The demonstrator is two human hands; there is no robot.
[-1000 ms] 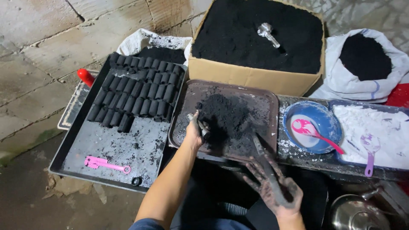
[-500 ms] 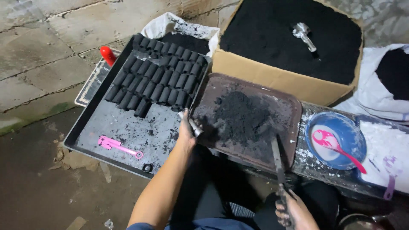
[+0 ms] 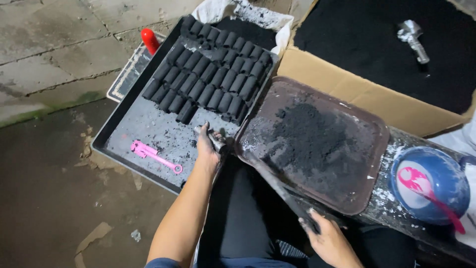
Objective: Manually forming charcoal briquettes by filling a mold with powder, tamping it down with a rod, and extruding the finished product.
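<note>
**Left hand on metal tube over the black tray, right hand on a long tool**

Left hand (image 3: 207, 146): fingers wrapped tight around a short metal tube (image 3: 212, 139), soot-covered. The tube sits low over the black tray (image 3: 130, 130), at its near right corner, just beside the edge of the brown tray (image 3: 369, 149).

Right hand (image 3: 329, 238): fingers closed on the lower end of a long dark tool (image 3: 270, 176). The tool runs diagonally up-left along the near edge of the brown tray. Can't tell what kind of tool it is; it's black all over.

Brown tray: pile of black powder (image 3: 307, 136) in the middle, bare rim around it.

Black tray: rows of black cylindrical briquettes (image 3: 210, 74) packed side by side in the far half. Near half is dusty grey, with a pink plastic tool (image 3: 154, 155) lying flat on it, well apart from the left hand.

Further out:
- Cardboard box (image 3: 357, 94) behind the brown tray, full of black powder, with a silver metal piece (image 3: 412, 38) lying on top.
- Blue bowl (image 3: 439, 173) right of the brown tray, holding a pink spoon (image 3: 429, 196).
- White sack (image 3: 248, 12) with more black powder behind the briquettes.
- Red-handled item (image 3: 149, 39) beside the black tray's far left edge, on concrete floor (image 3: 54, 49).
</note>
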